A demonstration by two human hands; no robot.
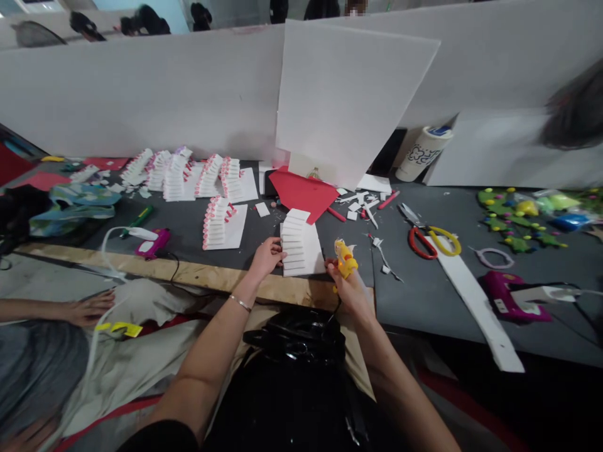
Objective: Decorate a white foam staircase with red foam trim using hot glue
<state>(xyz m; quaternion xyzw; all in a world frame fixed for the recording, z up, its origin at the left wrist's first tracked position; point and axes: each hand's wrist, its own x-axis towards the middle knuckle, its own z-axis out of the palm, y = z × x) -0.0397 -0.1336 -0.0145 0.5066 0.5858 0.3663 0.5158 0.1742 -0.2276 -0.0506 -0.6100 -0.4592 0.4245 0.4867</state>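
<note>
Two bare arms (211, 351) reach forward.
The left hand (266, 260) has fingers (277, 247) slightly bent; the right hand (347, 284) is curled into a grip.

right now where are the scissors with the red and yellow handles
In the head view, the scissors lie on the dark tabletop to the right of your right hand, at the far end of the long white strip.
</note>
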